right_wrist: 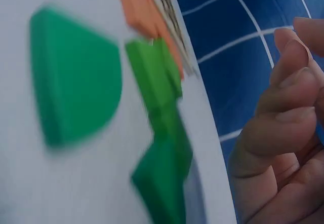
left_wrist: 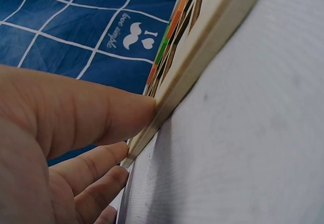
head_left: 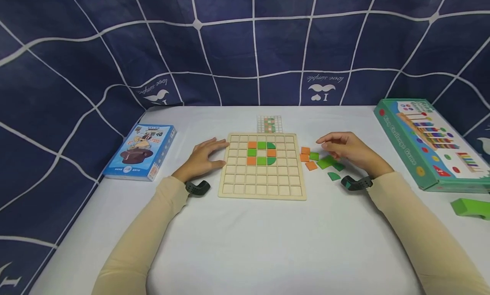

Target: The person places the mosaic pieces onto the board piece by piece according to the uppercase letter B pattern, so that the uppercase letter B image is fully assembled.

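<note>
A wooden grid board [head_left: 235, 179] lies on the white table, its middle cells filled with orange, light green and dark green tiles [head_left: 262, 160] around one bare cell. My left hand [head_left: 203, 158] rests beside its left edge; the thumb [left_wrist: 121, 115] touches the board's side in the left wrist view. Right of the board, my right hand [head_left: 350, 150] hovers over loose tiles with fingers loosely bent and nothing visible between them. Below it lie orange tiles [head_left: 311, 165], light green tiles [head_left: 325, 162] and a dark green rounded tile [right_wrist: 76, 77], blurred in the right wrist view.
Behind the board lies a small pattern card [head_left: 269, 124]. A blue game box [head_left: 139, 152] sits at the left, a green game box [head_left: 436, 146] at the right. A green arched block [head_left: 472, 207] lies by the right edge. Dark blue checked cloth [head_left: 229, 44] hangs behind the table.
</note>
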### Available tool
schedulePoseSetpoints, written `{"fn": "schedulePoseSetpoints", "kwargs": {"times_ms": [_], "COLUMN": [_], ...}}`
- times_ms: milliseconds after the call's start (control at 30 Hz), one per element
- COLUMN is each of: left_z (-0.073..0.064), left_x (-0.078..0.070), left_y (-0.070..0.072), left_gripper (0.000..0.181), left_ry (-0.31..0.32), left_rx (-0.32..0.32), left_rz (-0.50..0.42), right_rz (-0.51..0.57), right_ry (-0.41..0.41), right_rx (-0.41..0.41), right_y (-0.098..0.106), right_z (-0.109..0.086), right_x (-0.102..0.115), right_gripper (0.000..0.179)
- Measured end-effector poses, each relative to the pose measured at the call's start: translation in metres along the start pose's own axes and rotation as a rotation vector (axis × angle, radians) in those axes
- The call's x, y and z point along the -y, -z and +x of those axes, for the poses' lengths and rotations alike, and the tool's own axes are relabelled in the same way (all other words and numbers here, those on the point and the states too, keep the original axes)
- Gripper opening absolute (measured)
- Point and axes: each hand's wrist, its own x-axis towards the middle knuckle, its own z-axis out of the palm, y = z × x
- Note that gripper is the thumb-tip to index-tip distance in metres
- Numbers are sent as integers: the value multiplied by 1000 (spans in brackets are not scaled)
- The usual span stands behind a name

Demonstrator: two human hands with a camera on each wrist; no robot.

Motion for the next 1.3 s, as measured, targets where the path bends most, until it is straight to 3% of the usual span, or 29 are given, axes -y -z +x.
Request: {"fn": "schedulePoseSetpoints", "kwargs": {"times_ms": [267, 600, 767, 867, 967, 1167, 1300], "left_z": [-1, -1, 0, 0, -1, 0, 0], "left_x": [0, -1, -1, -1, -1, -1, -2], "left_y": [1, 3, 2, 1, 1, 1, 1], "left_gripper": [66, 67, 67, 67, 67, 67, 67], "left_ry": [6, 6, 9, 11, 10, 9, 7], "left_rx": [-2, 1, 0, -1, 0, 2, 5], "left_rz": [-3, -8, -7, -7, -7, 1, 0], "right_rz": [-5, 3, -160, -319, -414, -429, -389], "right_ry": [-34, -37, -68, -59, -45, -114, -150], "right_rx": [-67, -69, -72, -58, -55, -129, -129], "right_y": [23, 29, 28, 24, 20, 18, 21], "right_z": [-17, -18, -16, -14, -12, -12, -12], "right_x": [-19, -29, -32, -32, -32, -32, -32], "right_gripper": [24, 30, 19, 32, 31, 31, 33]}}
